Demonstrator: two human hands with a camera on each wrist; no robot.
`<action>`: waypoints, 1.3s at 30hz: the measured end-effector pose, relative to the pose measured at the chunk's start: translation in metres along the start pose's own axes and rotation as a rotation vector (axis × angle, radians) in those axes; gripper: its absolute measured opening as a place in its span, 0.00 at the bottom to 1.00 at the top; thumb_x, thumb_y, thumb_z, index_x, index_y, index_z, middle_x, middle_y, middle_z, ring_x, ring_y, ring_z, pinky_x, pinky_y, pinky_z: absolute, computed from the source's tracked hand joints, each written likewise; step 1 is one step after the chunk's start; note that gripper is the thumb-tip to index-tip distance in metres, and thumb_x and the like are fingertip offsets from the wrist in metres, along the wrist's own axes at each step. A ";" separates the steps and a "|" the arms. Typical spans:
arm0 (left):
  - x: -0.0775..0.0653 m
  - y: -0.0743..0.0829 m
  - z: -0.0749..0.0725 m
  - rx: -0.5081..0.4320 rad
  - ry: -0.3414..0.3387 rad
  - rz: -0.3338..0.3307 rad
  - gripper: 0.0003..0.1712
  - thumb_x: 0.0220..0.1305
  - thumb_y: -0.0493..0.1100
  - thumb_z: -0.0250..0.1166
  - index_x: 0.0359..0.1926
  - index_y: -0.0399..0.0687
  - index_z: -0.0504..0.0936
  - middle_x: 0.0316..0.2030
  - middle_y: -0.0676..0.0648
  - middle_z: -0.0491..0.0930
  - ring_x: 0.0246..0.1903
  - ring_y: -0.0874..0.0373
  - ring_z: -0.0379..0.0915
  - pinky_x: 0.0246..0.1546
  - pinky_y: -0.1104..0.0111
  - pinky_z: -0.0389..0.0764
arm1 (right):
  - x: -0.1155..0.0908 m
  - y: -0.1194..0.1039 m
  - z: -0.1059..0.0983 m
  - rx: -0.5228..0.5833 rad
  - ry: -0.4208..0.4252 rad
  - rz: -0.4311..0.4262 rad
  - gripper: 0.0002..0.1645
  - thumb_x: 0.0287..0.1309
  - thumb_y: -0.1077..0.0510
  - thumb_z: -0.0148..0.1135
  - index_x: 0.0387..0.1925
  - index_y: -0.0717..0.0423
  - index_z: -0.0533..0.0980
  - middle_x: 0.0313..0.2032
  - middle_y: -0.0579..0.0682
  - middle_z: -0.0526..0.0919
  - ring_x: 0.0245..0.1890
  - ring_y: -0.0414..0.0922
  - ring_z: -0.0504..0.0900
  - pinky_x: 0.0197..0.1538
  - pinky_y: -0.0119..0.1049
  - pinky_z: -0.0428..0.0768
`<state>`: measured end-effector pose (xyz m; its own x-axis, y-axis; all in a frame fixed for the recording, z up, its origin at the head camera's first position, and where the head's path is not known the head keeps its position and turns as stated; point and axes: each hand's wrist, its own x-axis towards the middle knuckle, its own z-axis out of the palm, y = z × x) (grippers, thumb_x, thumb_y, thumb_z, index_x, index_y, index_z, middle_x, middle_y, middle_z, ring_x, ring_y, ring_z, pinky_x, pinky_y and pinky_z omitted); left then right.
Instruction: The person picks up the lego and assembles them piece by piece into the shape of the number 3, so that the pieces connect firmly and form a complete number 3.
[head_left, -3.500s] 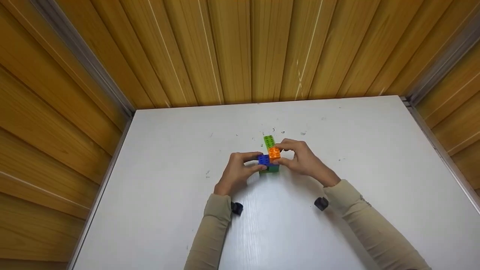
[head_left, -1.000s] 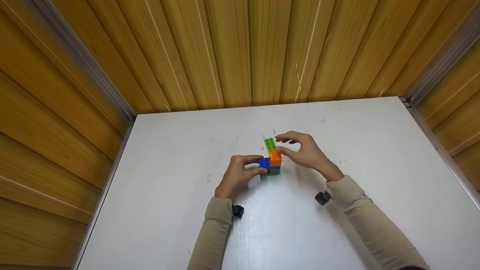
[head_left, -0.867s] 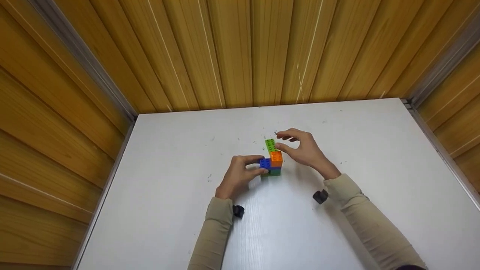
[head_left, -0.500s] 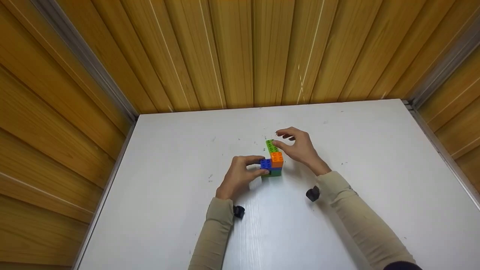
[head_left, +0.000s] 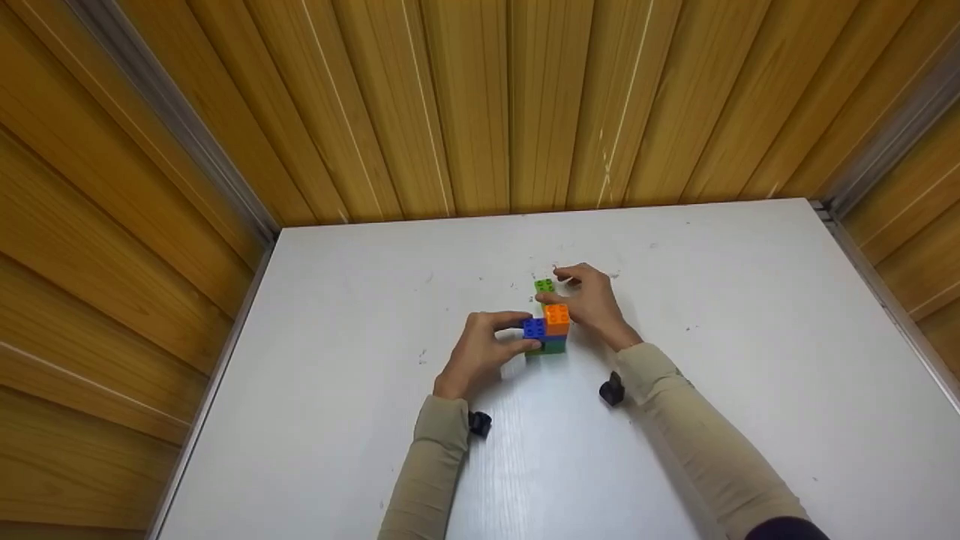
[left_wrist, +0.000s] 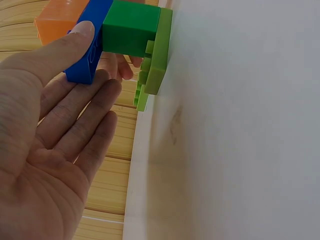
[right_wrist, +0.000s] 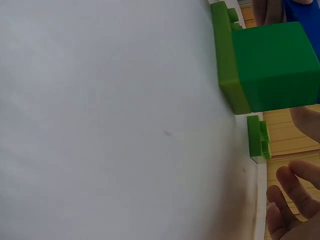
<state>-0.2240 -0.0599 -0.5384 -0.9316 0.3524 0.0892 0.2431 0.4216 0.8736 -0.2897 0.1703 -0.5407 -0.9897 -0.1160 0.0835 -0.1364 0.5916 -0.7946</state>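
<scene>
A stack of toy bricks stands mid-table. A lime green plate brick [right_wrist: 227, 65] is lowest, with a green brick [right_wrist: 275, 70] on it. Above lies a blue brick [head_left: 534, 328], which bears an orange brick [head_left: 556, 319] on its right half. My left hand [head_left: 480, 349] pinches the left end of the blue brick between thumb and fingers. My right hand [head_left: 592, 300] hovers behind the stack, fingers loosely bent and holding nothing. Its thumb overlaps a second lime green brick [head_left: 544, 285] in the head view, but the right wrist view shows a gap between them.
A white table [head_left: 360, 315] with small dark marks carries the bricks. Wood-look panel walls [head_left: 472, 105] rise behind it and at both sides. Black wrist mounts [head_left: 612, 390] hang under the sleeves.
My right hand let go of the orange brick, which stays on the blue one. It then shifted left, over toward the rear lime brick. My left hand keeps its hold.
</scene>
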 end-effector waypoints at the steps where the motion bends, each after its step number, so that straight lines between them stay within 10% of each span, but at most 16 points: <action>1: 0.000 0.000 0.000 -0.001 0.001 0.000 0.26 0.63 0.47 0.80 0.61 0.47 0.88 0.56 0.49 0.90 0.58 0.58 0.86 0.68 0.57 0.80 | 0.000 0.001 0.001 -0.005 -0.002 0.007 0.42 0.56 0.43 0.83 0.65 0.64 0.81 0.58 0.62 0.84 0.60 0.60 0.80 0.69 0.56 0.78; 17: -0.001 -0.003 -0.002 0.009 -0.001 0.082 0.25 0.65 0.47 0.79 0.61 0.45 0.88 0.54 0.47 0.90 0.56 0.57 0.87 0.65 0.61 0.83 | 0.004 0.011 0.004 -0.047 -0.069 0.011 0.34 0.53 0.57 0.83 0.60 0.67 0.83 0.55 0.65 0.86 0.58 0.61 0.82 0.71 0.56 0.75; 28: -0.001 -0.001 -0.002 0.017 0.007 0.055 0.26 0.64 0.48 0.80 0.61 0.47 0.89 0.55 0.49 0.90 0.56 0.59 0.86 0.66 0.59 0.82 | 0.003 0.015 -0.004 -0.039 -0.163 0.015 0.32 0.60 0.60 0.77 0.66 0.63 0.81 0.63 0.64 0.82 0.69 0.62 0.72 0.80 0.62 0.61; 39: -0.002 0.000 0.000 -0.004 0.004 0.003 0.26 0.64 0.48 0.79 0.62 0.48 0.88 0.56 0.50 0.90 0.58 0.58 0.85 0.68 0.57 0.81 | 0.003 0.018 -0.008 -0.029 -0.201 0.042 0.28 0.64 0.66 0.69 0.66 0.61 0.81 0.60 0.62 0.80 0.63 0.59 0.75 0.76 0.60 0.67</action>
<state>-0.2221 -0.0607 -0.5384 -0.9319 0.3502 0.0942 0.2452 0.4171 0.8752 -0.2958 0.1868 -0.5500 -0.9666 -0.2457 -0.0730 -0.0992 0.6215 -0.7771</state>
